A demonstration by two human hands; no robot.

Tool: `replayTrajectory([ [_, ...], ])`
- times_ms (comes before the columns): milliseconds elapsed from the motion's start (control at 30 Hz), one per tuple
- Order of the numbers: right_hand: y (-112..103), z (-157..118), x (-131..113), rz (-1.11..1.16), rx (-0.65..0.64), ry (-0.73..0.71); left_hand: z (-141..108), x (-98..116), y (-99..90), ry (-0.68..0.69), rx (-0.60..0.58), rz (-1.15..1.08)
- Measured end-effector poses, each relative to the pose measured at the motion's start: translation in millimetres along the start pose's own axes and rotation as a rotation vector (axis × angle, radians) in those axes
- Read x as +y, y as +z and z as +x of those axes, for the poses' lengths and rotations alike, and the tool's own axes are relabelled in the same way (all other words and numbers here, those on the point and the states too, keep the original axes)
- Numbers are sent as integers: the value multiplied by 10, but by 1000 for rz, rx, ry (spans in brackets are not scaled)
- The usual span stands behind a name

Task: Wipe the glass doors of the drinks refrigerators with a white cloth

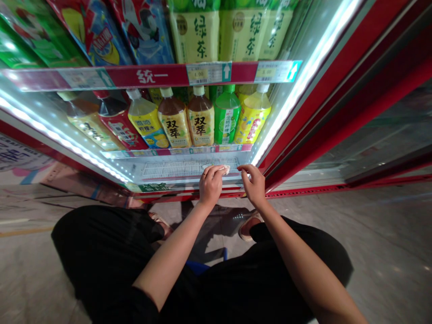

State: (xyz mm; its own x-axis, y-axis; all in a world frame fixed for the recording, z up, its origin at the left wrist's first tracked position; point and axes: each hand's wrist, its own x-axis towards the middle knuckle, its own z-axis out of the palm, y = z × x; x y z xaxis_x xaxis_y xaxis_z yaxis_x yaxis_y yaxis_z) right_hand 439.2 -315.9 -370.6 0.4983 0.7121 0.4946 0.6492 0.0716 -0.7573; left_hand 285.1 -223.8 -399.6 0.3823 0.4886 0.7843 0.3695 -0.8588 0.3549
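Observation:
My left hand [211,183] is closed, with a small crumpled white tissue [225,169] poking out at its fingertips. It is held over the front of the fridge's wire bottom rack [175,168]. My right hand [254,182] hovers beside it to the right, close to the fridge's right side. Its fingers are bent and a little apart from the thumb, and nothing shows between them. A ring sits on a finger of my left hand. Whether either hand touches the fridge edge, I cannot tell.
Above the hands, a shelf carries several drink bottles [173,119]. A higher shelf with a red price strip [162,76] holds green tea bottles [195,33] and other drinks. A red door frame [324,108] stands to the right. Below are my knees and the tiled floor [381,234].

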Motion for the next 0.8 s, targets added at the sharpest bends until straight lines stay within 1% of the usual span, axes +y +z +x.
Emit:
replayTrajectory([
  [200,25,-14,-19,-21,-49,-29,-2,-11,-2,-9,-4,0],
  [333,36,-22,-19,-19,-43,-26,-83,-48,11,6,-14,-8],
  [467,28,-19,-26,-12,-34,-16,-123,-66,-4,-38,-19,-13],
  [533,23,-16,-31,-10,-36,-17,-95,-54,-26,-43,-2,-14],
  [667,26,-15,-29,-8,-47,-26,22,-12,-77,-9,44,-18],
  [800,47,-23,-12,-17,-62,-34,69,-6,-91,-14,36,-11],
])
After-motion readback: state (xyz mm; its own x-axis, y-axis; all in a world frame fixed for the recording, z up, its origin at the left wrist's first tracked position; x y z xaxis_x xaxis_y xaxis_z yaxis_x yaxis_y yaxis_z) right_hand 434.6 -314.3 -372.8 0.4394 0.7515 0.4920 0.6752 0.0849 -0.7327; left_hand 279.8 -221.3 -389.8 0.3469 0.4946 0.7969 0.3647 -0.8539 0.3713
